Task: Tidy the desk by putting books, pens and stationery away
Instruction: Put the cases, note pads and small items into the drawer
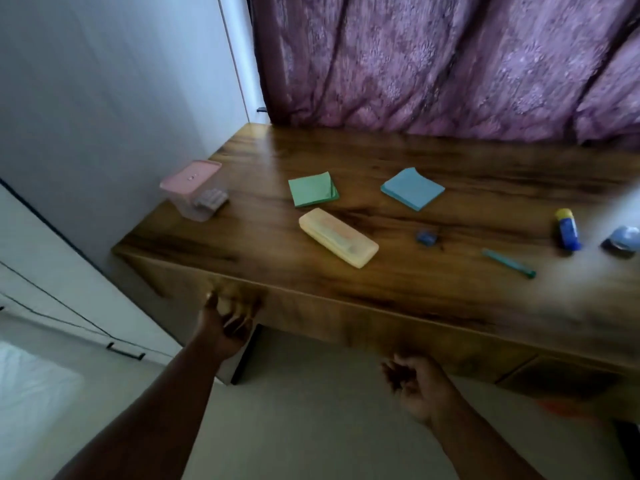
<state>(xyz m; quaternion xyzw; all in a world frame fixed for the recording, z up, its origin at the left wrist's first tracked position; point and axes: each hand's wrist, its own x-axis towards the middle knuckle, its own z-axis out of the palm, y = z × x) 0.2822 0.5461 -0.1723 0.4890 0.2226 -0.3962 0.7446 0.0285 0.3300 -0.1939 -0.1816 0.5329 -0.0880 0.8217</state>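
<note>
Stationery spread over the wooden desk (433, 161), nothing in anyone's grip. Yellow pencil case (338, 242) lies diagonal at mid-frame, lid closed. Just above it a green sticky-note pad (312, 188), and to the right of that a blue pad (412, 188), both flat. Small blue sharpener-like bit (426, 237) right of the case, blurry. Teal pen (508, 263) lies slanted further right, then a glue stick (568, 229) w/ yellow cap, and a blue-grey object (622, 240) at the right edge, too blurred to name. Clear box w/ pink lid (193, 189) sits at the desk's left corner. Left hand (227, 322) is at the desk's front edge, lower left, fingers curled, blurred, can't tell if it grips anything. Right hand (414, 382) hangs below the desk front, lower centre, fingers loosely curled, empty. Purple curtain (450, 60) fills the top.
</note>
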